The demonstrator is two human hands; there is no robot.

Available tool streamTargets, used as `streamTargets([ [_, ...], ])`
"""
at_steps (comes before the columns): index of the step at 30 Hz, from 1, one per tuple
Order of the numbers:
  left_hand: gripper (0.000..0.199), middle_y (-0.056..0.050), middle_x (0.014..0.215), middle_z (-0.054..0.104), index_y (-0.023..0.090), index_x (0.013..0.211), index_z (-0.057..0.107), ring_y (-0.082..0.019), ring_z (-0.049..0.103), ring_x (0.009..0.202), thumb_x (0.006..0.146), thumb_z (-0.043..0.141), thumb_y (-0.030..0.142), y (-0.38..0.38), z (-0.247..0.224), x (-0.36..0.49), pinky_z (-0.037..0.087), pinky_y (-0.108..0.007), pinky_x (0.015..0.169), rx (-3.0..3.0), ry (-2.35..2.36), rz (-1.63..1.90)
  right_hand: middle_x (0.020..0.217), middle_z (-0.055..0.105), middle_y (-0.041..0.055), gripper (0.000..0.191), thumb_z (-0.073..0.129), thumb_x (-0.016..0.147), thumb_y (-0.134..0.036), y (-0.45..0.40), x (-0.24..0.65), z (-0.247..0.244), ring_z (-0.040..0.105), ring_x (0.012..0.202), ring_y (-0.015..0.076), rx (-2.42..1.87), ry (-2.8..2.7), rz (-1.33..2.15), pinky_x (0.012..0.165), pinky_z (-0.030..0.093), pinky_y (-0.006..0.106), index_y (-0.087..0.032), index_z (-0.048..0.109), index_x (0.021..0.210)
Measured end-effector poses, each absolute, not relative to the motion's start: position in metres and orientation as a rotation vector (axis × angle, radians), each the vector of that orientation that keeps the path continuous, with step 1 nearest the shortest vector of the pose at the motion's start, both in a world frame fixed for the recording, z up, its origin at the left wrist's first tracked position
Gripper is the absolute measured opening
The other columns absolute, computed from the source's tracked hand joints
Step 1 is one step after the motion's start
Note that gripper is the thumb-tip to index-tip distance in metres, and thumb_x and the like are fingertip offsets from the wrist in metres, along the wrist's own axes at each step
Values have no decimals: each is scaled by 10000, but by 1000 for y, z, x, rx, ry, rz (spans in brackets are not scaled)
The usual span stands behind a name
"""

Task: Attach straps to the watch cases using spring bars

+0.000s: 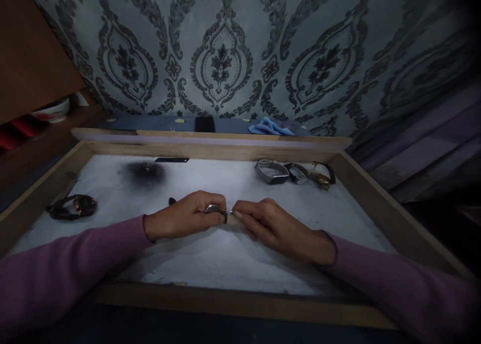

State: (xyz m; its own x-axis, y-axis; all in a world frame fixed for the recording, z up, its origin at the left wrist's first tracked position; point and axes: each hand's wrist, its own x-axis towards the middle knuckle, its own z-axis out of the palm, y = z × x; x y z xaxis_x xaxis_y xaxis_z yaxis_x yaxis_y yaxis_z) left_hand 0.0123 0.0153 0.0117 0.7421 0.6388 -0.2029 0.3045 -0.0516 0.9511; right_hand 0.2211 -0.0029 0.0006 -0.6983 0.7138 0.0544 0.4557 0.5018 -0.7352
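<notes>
At the centre of the wooden tray [244, 304], the left hand [184, 217] holds a round watch [215, 209], while the right hand [276, 229] pinches narrowly at its side — gripping exactly what, I cannot tell. Fine fingertip work seems under way, calling for a steady left hold. White base lies around the hands; a dark watch [85, 205] sits at nine o'clock, a grey band [277, 177] at two — the near wall at six.
</notes>
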Motion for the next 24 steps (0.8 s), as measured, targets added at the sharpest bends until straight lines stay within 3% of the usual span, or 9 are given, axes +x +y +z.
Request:
streamTargets([
  [24,128,56,625,377,159,746,507,-82,323,562,828,499,257,15,10,12,257,-204,498,1694,753,305,509,256,-84,267,382,925,-190,-3,220,3,244,444,59,-953,-2385,1086,446,196,213,-199,357,660],
])
